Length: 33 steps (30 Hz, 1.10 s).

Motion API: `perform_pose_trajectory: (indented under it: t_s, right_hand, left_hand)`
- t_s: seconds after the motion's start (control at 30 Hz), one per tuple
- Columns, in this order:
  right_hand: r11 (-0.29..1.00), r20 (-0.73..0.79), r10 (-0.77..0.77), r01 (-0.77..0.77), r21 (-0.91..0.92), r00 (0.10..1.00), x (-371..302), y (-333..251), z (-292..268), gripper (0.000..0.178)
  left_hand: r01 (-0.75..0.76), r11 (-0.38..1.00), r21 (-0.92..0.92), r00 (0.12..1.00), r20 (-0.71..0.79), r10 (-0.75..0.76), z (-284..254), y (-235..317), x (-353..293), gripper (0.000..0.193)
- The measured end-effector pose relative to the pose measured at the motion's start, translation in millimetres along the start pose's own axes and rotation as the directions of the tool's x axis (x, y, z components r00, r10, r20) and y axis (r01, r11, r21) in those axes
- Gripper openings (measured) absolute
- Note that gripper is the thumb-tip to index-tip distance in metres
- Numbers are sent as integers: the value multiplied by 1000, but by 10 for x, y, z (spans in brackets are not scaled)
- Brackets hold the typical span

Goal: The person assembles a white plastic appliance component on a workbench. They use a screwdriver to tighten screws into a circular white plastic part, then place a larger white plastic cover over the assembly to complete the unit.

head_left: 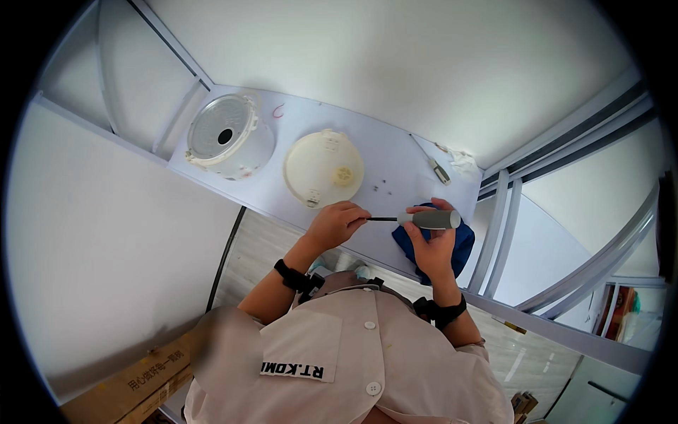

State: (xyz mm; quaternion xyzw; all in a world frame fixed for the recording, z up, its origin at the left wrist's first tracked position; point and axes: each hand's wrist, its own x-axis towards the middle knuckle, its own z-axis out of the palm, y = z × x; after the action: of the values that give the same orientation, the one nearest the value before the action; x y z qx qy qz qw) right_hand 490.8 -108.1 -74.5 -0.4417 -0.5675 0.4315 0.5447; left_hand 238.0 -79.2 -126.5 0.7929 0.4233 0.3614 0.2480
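Observation:
My right hand (434, 244) is wrapped round the grey handle of a screwdriver (434, 220), held level above the table's near edge with its dark shaft pointing left. The fingertips of my left hand (337, 223) are pinched together at the shaft's tip. Whether a small part sits between them is hidden. Beneath my right hand lies a dark blue cloth item (462, 244). Beyond my left hand rests a round cream lid (304, 166) with a pale yellow round piece (343, 176) on it. Several tiny metal parts, apparently screws (382, 189), are scattered right of the lid.
A white round tub (247, 152) with a metallic top and dark central hole stands at the table's left end. A second screwdriver (439, 171) and crumpled white tissue (463, 164) lie far right. A red wire (278, 111) is near the back. Metal frame posts (501, 233) border the right side.

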Motion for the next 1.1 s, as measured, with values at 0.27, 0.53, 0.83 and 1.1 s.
perform_pose_trajectory:
  t_s: [0.27,0.53,0.83,1.1]
  right_hand:
    - [997,106,-48,54,-62,993,69,53,15,75]
    - [998,-33,-45,43,-51,998,163,52,251,97]
    - [992,216,-120,125,-13,969,380,78,662,84]
    - [987,91,-158,157,10,983,478,-71,1109,70]
  left_hand:
    - [6,1000,30,999,42,-7,-64,33,-30,16]
    - [-14,997,70,1000,-12,15,-170,13,-95,17]
    - [39,971,235,998,-47,-28,-562,-292,-292,22]
    - [14,976,217,999,-40,-5,-896,-667,-147,27]
